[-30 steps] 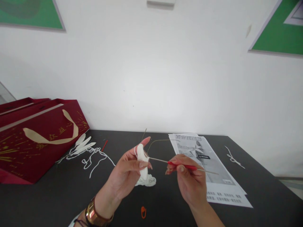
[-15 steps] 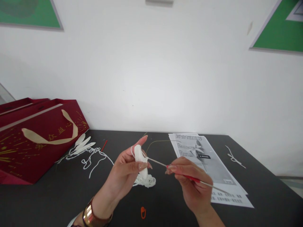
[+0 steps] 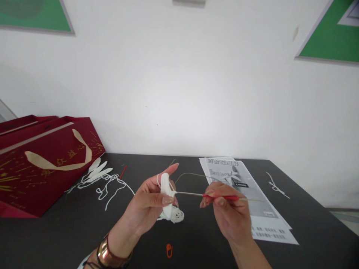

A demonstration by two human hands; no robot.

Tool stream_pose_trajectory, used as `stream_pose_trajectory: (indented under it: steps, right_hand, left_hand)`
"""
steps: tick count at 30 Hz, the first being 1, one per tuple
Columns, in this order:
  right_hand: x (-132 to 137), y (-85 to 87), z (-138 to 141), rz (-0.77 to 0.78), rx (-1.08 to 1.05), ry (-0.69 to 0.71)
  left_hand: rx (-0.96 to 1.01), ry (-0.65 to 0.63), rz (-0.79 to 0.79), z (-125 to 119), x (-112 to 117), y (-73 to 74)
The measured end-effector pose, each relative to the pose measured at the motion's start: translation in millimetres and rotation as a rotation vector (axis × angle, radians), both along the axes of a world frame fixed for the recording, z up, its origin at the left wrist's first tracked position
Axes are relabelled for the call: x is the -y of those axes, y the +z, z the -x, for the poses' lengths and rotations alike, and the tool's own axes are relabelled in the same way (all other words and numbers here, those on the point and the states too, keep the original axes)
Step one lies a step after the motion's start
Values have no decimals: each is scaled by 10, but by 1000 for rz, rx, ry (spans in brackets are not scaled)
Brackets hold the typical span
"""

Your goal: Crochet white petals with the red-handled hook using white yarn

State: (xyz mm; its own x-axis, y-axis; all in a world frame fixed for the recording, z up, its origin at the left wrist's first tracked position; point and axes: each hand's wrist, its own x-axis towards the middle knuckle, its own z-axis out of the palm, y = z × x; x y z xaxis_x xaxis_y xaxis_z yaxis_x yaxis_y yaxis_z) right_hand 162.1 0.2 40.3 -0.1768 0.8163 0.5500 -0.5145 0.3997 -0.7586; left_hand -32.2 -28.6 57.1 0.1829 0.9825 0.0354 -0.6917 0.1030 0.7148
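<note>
My left hand (image 3: 150, 200) pinches a narrow white crochet piece (image 3: 166, 186) between thumb and fingers, with white yarn looped over the index finger. Closed around the red grip of a crochet hook (image 3: 228, 197) is my right hand (image 3: 231, 213). The hook's metal shaft points left and its tip meets the edge of the crochet piece; the tip itself is too small to make out. A thin greenish wire (image 3: 193, 174) arcs from the piece toward my right hand. Below the piece, a small bundle of white yarn (image 3: 176, 215) lies on the table.
An orange stitch marker (image 3: 169, 250) lies near the front of the black table (image 3: 140, 251). Leaf-shaped white pieces (image 3: 97, 172) with loose yarn and a red stick (image 3: 123, 172) are beside the dark red gift bags (image 3: 56, 149). Printed sheets (image 3: 269, 220) and a yarn bow (image 3: 277, 188) lie right.
My right hand has turned, bringing the crochet hook from a slant to nearly level. The wire's arc has dropped slightly, while my left hand keeps its pinch on the crochet piece.
</note>
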Motion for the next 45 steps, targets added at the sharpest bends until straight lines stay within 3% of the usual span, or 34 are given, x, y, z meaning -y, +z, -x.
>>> stream_pose_trajectory:
  steps: [7,11,15,19,23,28,33,38,45]
  right_hand:
    - [-31,-49,161,602,-198,147]
    - [-42,-110,240,777,-271,185]
    - [-53,-134,255,757,-252,157]
    - [-87,-135,252,718,-194,117]
    - [-124,-150,247,709,-149,127]
    - [-143,-179,246,707,-119,132]
    - [-156,-210,253,749,-162,129]
    - [-172,-256,266,803,-204,148]
    - [-163,-238,269,848,-205,166]
  left_hand:
    - [-198,143,-41,-58,-19,-46]
    - [-319,245,-47,-155,-40,-124]
    - [-382,260,-21,-211,-53,-155]
    - [-440,147,-57,-146,-70,-73]
    - [-627,67,-136,-38,-129,-20]
    - [-729,83,-85,-48,-210,-61]
    - [-612,122,-35,-138,-209,-100]
    - [-461,188,-11,-162,-183,-237]
    - [-479,223,-36,-121,-136,-310]
